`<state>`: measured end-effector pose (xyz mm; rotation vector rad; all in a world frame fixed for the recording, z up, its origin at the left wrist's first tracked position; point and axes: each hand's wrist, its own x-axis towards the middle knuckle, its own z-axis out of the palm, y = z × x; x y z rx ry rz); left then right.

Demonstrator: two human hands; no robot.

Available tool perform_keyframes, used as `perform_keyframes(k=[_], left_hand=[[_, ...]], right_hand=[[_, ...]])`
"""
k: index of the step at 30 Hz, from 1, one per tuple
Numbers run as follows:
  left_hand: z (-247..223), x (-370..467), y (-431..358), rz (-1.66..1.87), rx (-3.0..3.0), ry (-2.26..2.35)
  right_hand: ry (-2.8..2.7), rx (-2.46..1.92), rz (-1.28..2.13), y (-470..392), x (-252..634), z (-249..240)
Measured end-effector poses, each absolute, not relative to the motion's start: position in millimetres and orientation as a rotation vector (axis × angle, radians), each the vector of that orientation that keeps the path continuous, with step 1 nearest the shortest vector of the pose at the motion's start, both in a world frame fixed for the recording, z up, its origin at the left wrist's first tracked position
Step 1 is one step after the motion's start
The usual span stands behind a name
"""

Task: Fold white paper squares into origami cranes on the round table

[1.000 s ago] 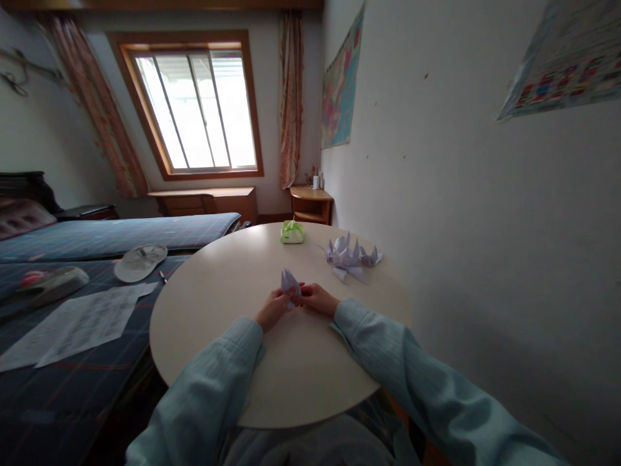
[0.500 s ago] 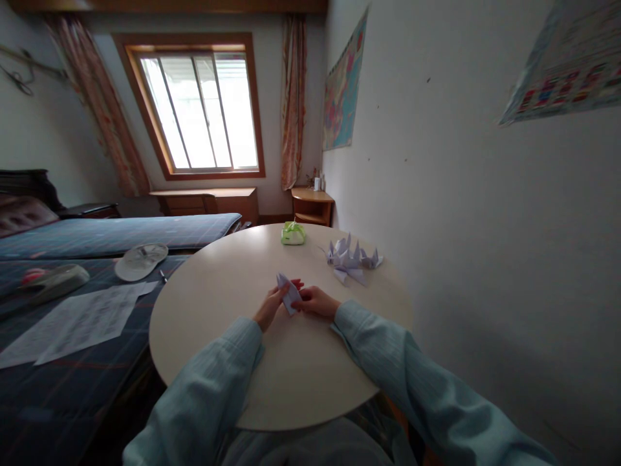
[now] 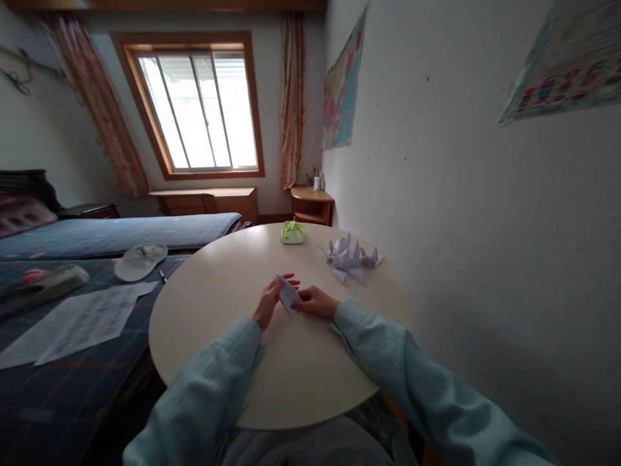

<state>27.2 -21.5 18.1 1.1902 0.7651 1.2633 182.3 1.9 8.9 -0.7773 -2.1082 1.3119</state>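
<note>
Tipped leftward since earlier, folded paper (image 3: 288, 299), likely light, easily creased, suits edge holds: left hand (image 3: 266, 309) clasps loosely, fingers spread; right hand (image 3: 317, 302) pinches.

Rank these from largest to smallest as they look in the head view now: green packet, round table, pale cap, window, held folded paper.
1. Round table
2. Window
3. Pale cap
Too alike to rank: green packet and held folded paper, partly covered.
</note>
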Motion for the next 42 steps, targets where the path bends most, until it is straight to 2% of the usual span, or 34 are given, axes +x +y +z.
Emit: perform_keyframes(k=[33, 42], left_hand=[[23.3, 24.4, -22.9, 1.359, 1.216, 0.847], [19.8, 29.3, -22.5, 1.271, 1.277, 0.932]], right_hand=[[-2.147, -0.836, 1.320, -2.2, 183.1, 13.8], [-2.066, -0.904, 1.144, 1.6, 181.5, 7.9]])
